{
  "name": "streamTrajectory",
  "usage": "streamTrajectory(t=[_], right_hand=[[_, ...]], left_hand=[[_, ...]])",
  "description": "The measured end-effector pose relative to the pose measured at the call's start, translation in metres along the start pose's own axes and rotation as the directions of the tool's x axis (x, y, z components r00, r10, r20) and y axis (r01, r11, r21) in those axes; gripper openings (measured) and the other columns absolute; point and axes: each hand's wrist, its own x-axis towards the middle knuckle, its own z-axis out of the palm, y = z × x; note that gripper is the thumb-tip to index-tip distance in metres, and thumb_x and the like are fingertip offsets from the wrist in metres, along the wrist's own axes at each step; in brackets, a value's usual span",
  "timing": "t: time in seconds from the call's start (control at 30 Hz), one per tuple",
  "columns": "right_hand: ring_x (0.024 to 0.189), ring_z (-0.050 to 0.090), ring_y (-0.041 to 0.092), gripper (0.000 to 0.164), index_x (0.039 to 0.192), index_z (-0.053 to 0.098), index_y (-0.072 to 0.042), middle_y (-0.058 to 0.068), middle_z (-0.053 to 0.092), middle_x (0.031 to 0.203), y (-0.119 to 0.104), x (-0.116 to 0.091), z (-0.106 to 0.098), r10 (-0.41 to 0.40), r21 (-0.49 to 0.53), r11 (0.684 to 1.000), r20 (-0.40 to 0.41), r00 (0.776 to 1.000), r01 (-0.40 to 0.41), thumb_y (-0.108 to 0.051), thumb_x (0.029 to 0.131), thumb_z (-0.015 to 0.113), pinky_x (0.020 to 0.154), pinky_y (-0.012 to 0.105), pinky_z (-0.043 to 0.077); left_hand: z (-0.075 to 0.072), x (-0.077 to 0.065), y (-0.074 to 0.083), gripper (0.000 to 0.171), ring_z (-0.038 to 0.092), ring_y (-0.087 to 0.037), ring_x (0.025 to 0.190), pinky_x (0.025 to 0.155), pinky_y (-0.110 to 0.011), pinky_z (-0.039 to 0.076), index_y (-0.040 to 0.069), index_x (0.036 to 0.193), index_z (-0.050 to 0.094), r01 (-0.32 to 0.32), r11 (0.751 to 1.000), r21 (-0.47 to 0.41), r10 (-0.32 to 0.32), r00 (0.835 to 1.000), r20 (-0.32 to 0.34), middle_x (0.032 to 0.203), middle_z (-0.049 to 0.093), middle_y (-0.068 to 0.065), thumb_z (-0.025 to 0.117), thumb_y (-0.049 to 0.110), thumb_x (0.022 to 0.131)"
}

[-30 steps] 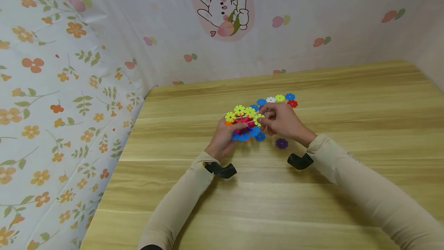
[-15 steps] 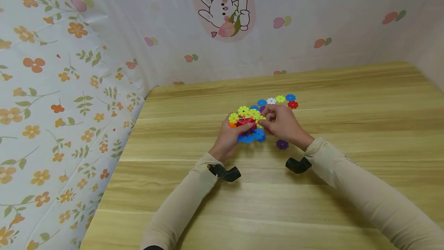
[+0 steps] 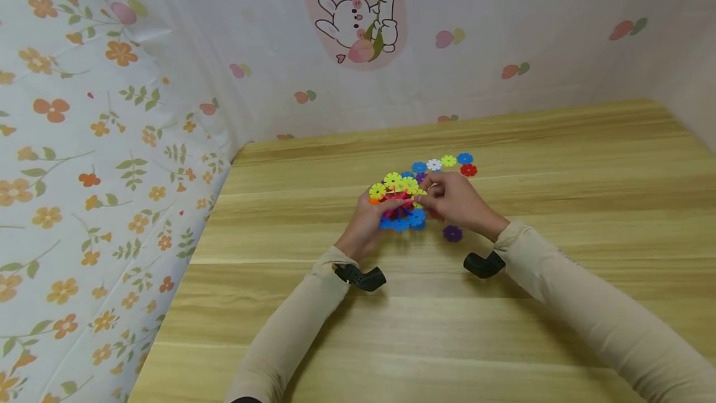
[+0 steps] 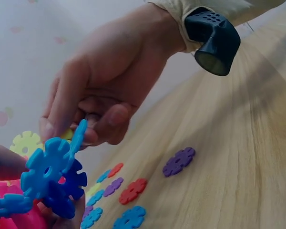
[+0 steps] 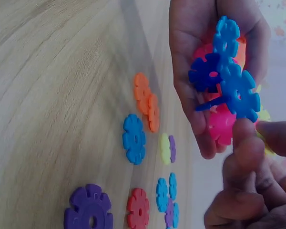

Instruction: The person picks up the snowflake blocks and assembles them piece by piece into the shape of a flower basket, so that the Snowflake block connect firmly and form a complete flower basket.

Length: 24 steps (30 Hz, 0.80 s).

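My left hand (image 3: 363,224) grips a cluster of interlocked flower-shaped plastic discs (image 3: 399,224), held above the table with the thumb across its near side. Yellow discs (image 3: 393,180) line its far side, pink ones sit in the middle, and blue discs (image 5: 239,93) are on the near side. At the cluster's right edge, my right hand (image 3: 458,199) pinches a yellow disc (image 5: 264,116) between thumb and index finger. Fingers cover much of that disc, so how far it sits in a slot cannot be told.
Loose discs lie on the wooden table (image 3: 436,328): a purple one (image 3: 453,233) below the right hand, a red one (image 3: 468,170), a white one (image 3: 434,164) and several others behind it. Orange discs (image 5: 142,93) lie beneath the cluster. A patterned cloth (image 3: 268,86) hangs behind.
The left hand and cluster have shifted slightly right, toward the right hand. The pinched yellow disc, facing the head camera earlier, is now turned and mostly hidden by fingers.
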Motion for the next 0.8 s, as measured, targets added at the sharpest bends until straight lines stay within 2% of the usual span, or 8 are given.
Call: streamTrajectory(t=[0.17, 0.27, 0.37, 0.5, 0.57, 0.63, 0.7, 0.8], right_hand=[[0.054, 0.059, 0.026, 0.012, 0.096, 0.061, 0.000, 0.005, 0.056, 0.058, 0.004, 0.001, -0.001, 0.015, 0.042, 0.999, 0.056, 0.998, -0.017, -0.012, 0.100, 0.061, 0.065, 0.029, 0.052], [0.056, 0.059, 0.024, 0.013, 0.098, 0.061, 0.000, 0.007, 0.058, 0.061, 0.006, 0.002, -0.002, 0.054, 0.126, 0.990, 0.084, 0.995, -0.064, -0.013, 0.101, 0.059, 0.056, 0.028, 0.047], [0.057, 0.057, 0.020, 0.015, 0.101, 0.059, 0.000, 0.008, 0.061, 0.064, 0.007, 0.003, -0.003, 0.102, 0.231, 0.965, 0.115, 0.988, -0.127, -0.014, 0.102, 0.056, 0.052, 0.026, 0.041], [0.059, 0.056, 0.018, 0.016, 0.106, 0.055, 0.001, 0.002, 0.060, 0.066, 0.009, 0.002, -0.006, 0.152, 0.349, 0.918, 0.124, 0.981, -0.186, -0.014, 0.103, 0.055, 0.057, 0.028, 0.049], [0.059, 0.055, 0.016, 0.016, 0.109, 0.053, 0.001, -0.002, 0.058, 0.067, 0.009, 0.001, -0.009, 0.172, 0.378, 0.904, 0.110, 0.979, -0.201, -0.014, 0.104, 0.054, 0.062, 0.031, 0.054], [0.059, 0.055, 0.014, 0.019, 0.113, 0.051, 0.000, -0.004, 0.057, 0.067, 0.008, 0.000, -0.011, 0.180, 0.380, 0.903, 0.084, 0.980, -0.199, -0.016, 0.104, 0.054, 0.064, 0.032, 0.057], [0.060, 0.056, 0.015, 0.021, 0.115, 0.050, 0.001, -0.004, 0.058, 0.068, 0.007, -0.001, -0.014, 0.175, 0.355, 0.918, 0.034, 0.984, -0.175, -0.016, 0.104, 0.054, 0.062, 0.032, 0.055], [0.060, 0.058, 0.017, 0.023, 0.117, 0.052, 0.002, -0.002, 0.060, 0.071, 0.005, -0.003, -0.016, 0.127, 0.283, 0.954, -0.074, 0.989, -0.101, -0.017, 0.104, 0.055, 0.056, 0.029, 0.050]], left_hand=[[-0.005, -0.002, 0.001, 0.035, 0.063, -0.014, 0.110, 0.093, -0.026, 0.058, 0.006, 0.136, 0.048, 0.008, 1.000, -0.020, -0.006, 0.998, 0.058, 0.122, 0.059, -0.002, 0.053, 0.013, 0.102], [-0.007, -0.002, 0.001, 0.034, 0.062, -0.014, 0.110, 0.091, -0.023, 0.057, 0.006, 0.134, 0.049, 0.012, 0.999, -0.034, -0.009, 0.997, 0.077, 0.119, 0.058, -0.001, 0.052, 0.017, 0.102], [-0.008, -0.002, 0.002, 0.031, 0.062, -0.013, 0.108, 0.087, -0.021, 0.058, 0.008, 0.130, 0.051, 0.024, 0.999, -0.038, -0.021, 0.997, 0.070, 0.117, 0.059, -0.001, 0.052, 0.020, 0.101], [-0.008, -0.001, 0.003, 0.028, 0.061, -0.013, 0.108, 0.091, -0.022, 0.055, 0.011, 0.126, 0.051, 0.032, 0.996, -0.089, -0.024, 0.996, 0.087, 0.119, 0.058, -0.001, 0.047, 0.025, 0.102], [-0.009, -0.001, 0.003, 0.034, 0.059, -0.013, 0.113, 0.097, -0.026, 0.052, 0.013, 0.131, 0.048, 0.034, 0.991, -0.128, -0.019, 0.993, 0.120, 0.127, 0.056, -0.002, 0.042, 0.031, 0.103], [-0.011, -0.002, 0.003, 0.044, 0.057, -0.016, 0.117, 0.105, -0.035, 0.047, 0.014, 0.140, 0.042, 0.039, 0.984, -0.176, -0.011, 0.988, 0.156, 0.138, 0.052, -0.005, 0.036, 0.038, 0.103], [-0.014, -0.004, 0.002, 0.055, 0.057, -0.022, 0.120, 0.110, -0.046, 0.045, 0.014, 0.146, 0.037, 0.052, 0.977, -0.209, -0.018, 0.987, 0.161, 0.147, 0.049, -0.011, 0.033, 0.046, 0.102], [-0.017, -0.008, -0.001, 0.065, 0.059, -0.032, 0.124, 0.115, -0.059, 0.039, 0.009, 0.149, 0.032, 0.103, 0.966, -0.236, -0.076, 0.990, 0.121, 0.150, 0.047, -0.021, 0.030, 0.053, 0.101]])
